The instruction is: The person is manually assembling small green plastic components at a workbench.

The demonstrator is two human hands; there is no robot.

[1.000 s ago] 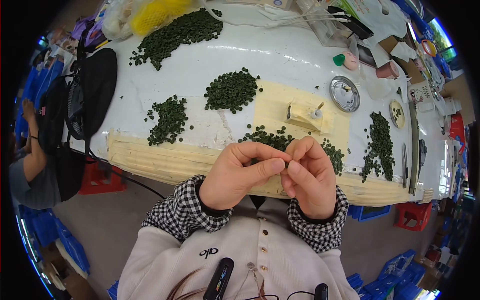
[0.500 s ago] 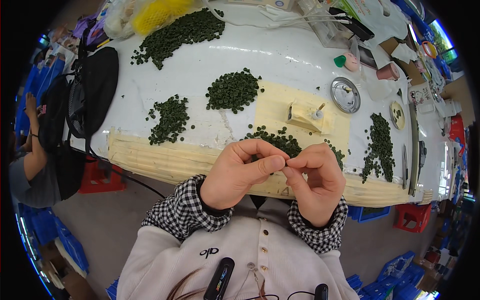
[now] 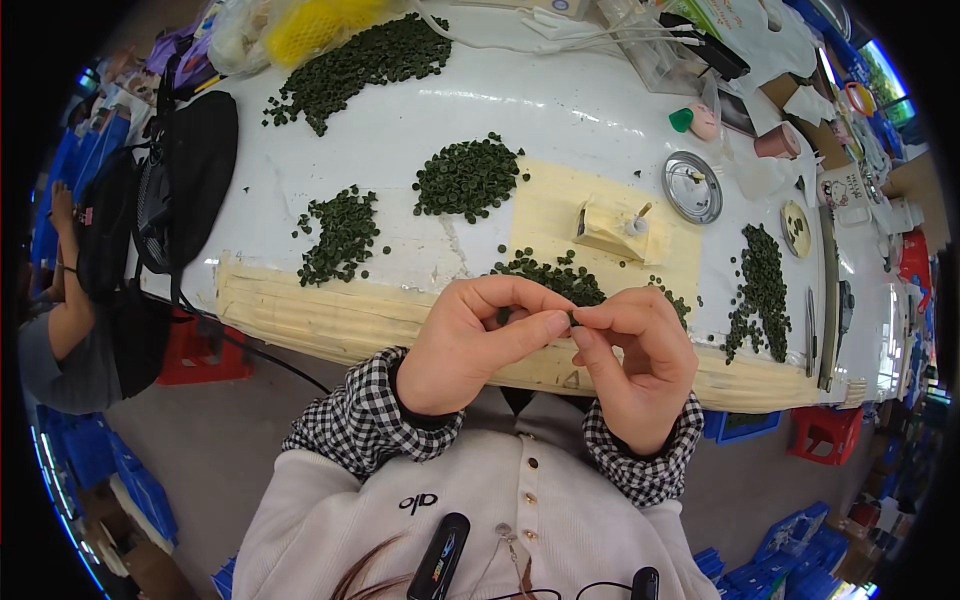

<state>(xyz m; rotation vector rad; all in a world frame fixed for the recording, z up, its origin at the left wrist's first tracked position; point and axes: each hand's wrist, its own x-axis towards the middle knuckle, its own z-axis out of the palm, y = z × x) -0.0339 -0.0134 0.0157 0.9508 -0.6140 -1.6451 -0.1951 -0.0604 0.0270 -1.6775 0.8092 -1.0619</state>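
My left hand (image 3: 485, 340) and my right hand (image 3: 640, 360) meet at their fingertips above the table's near edge. Between the pinched thumbs and forefingers is a small dark green round piece (image 3: 573, 319), mostly covered by the fingers. Just beyond the hands lies a pile of similar dark green pieces (image 3: 550, 276), partly hidden by them. Behind it, a small block wrapped in masking tape (image 3: 605, 232) with a short upright peg stands on a taped patch (image 3: 540, 200).
More green piles lie at centre (image 3: 467, 178), left (image 3: 338, 236), far left (image 3: 370, 65) and right (image 3: 758, 295). A round metal lid (image 3: 691, 188) and tweezers (image 3: 811, 335) are on the right. A black bag (image 3: 200, 180) hangs at the left edge, near another person's arm (image 3: 70, 280).
The right hand has shifted slightly to the right, and the small green piece shows a little more between the fingertips. The left hand has barely moved.
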